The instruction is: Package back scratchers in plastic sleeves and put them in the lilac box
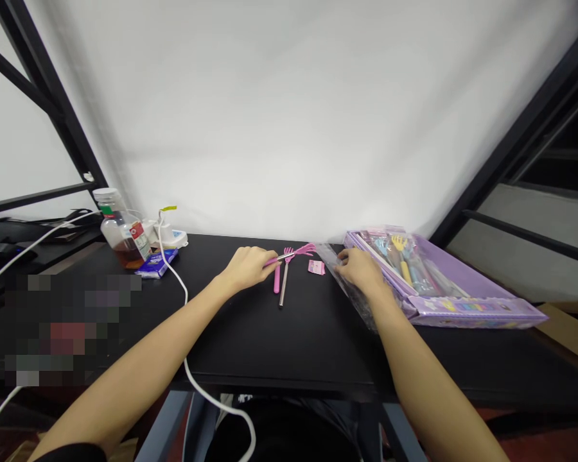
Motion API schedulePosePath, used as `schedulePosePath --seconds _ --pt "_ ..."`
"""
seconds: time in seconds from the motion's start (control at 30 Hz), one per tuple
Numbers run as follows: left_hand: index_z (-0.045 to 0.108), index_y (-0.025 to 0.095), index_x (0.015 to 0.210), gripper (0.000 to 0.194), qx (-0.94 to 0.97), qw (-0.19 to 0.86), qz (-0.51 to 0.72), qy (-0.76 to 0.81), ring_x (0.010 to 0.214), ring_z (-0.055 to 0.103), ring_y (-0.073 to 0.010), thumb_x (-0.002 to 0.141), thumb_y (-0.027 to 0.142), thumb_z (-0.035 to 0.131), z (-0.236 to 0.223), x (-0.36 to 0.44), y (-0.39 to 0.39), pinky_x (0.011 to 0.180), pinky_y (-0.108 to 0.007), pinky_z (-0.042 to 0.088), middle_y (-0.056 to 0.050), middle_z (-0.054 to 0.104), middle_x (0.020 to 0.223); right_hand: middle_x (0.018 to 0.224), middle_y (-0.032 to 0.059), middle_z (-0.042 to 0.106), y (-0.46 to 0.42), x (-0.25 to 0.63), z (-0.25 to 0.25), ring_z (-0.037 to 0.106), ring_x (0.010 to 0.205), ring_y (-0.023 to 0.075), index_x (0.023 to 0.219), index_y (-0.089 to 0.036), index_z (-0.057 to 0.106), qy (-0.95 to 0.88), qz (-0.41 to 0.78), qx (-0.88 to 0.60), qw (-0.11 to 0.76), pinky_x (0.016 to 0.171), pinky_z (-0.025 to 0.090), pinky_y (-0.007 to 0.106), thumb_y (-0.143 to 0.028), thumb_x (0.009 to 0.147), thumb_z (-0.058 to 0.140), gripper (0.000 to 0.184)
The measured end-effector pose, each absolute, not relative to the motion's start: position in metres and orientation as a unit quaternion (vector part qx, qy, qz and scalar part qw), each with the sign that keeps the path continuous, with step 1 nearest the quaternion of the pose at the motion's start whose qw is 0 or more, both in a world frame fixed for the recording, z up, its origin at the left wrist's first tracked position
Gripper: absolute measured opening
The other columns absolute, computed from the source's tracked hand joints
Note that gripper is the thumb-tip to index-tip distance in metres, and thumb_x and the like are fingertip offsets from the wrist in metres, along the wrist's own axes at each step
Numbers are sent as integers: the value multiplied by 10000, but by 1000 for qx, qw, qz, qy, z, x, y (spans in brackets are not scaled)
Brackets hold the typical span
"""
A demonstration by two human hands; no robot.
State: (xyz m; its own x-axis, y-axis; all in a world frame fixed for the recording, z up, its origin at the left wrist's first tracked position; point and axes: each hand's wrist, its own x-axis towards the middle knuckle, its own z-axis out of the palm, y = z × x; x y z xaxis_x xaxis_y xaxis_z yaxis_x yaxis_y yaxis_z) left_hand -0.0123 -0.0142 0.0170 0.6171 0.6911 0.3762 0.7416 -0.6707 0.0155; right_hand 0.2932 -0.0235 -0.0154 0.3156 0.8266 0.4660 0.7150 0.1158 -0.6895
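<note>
My left hand (247,266) is closed on the handle of a pink claw-headed back scratcher (301,251), whose head points right over the black table (250,333). Just below it lies a second pink back scratcher (284,282) with a metal shaft, beside a pink handle (276,279). My right hand (361,268) rests with curled fingers on a clear plastic bag (340,273) next to a purple box (462,301) that holds several coloured scratchers. A small pink tag (316,267) lies between my hands.
At the back left stand a clear bottle (120,228) with brown liquid, a blue tissue packet (157,263) and a white charger (166,236). A white cable (185,333) runs over the table's front edge. Black metal frames rise on both sides. A white wall is behind.
</note>
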Motion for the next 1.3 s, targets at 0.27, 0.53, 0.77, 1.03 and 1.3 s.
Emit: schedulePosePath --seconds 0.27,0.53,0.77,1.03,1.3 --pt "697 186 899 376 -811 -247 -402 -346 801 681 -178 988 481 482 15 4 -21 730 -271 485 -40 738 858 822 60 747 -36 266 13 690 746 214 958 -216 727 -633 3 -602 487 742 524 355 -364 768 735 241" --pt "795 180 971 430 -692 -503 -440 -273 806 719 -209 828 574 701 13 19 -30 768 -320 572 -78 755 805 966 61 697 -59 210 23 645 860 204 882 -221 716 -788 73 -402 460 790 501 330 -391 834 721 177" --pt "800 168 1044 521 -650 -544 -430 -310 414 575 -126 815 624 697 8 20 -36 518 -282 515 -27 666 553 893 31 544 -55 206 13 564 808 185 801 -230 767 -763 134 -442 452 705 458 325 -525 754 794 301" --pt "777 146 1113 567 -620 -579 -434 -305 372 515 -96 830 627 683 4 23 -34 385 -236 420 -50 698 608 940 43 595 -52 195 7 589 908 201 811 -247 800 -749 222 -410 470 743 452 328 -485 776 784 241" --pt "782 156 1103 515 -555 -616 -471 -301 681 684 -156 781 558 775 10 25 -38 572 -262 556 -131 775 1010 926 41 584 -54 194 9 521 818 181 905 -255 813 -739 231 -427 467 693 399 328 -488 785 767 266"
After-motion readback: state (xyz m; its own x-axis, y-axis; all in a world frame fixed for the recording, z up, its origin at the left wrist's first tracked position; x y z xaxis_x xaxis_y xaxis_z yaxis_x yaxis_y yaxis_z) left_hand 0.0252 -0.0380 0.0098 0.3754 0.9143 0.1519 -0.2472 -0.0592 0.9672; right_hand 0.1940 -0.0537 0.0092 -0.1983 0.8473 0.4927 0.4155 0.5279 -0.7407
